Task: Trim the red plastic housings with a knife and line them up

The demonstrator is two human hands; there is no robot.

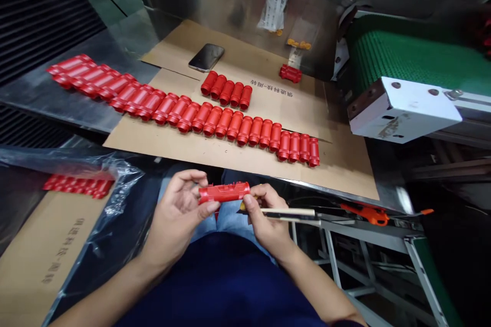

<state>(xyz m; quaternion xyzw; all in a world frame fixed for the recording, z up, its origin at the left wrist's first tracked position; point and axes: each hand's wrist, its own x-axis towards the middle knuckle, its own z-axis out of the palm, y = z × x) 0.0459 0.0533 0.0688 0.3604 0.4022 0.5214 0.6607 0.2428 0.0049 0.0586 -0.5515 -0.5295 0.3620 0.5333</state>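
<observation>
My left hand (178, 212) is closed on the left end of a red plastic cylinder (223, 192), held level above my lap. My right hand (266, 217) grips a utility knife (291, 213) with a pale handle, its tip at the cylinder's right end. On the cardboard sheet (245, 156) ahead lies a long row of red cylinders (215, 120) running from far left to the right. A short row of red cylinders (227, 93) sits behind it, and a lone red part (290, 73) lies farther back.
A black phone (206, 57) lies on the cardboard at the back. A green conveyor belt (414, 59) with a white end bracket (402, 107) stands at right. A clear plastic bag (76, 173) with red parts (79, 185) rests on a box at left. An orange tool (368, 213) lies near the table's edge.
</observation>
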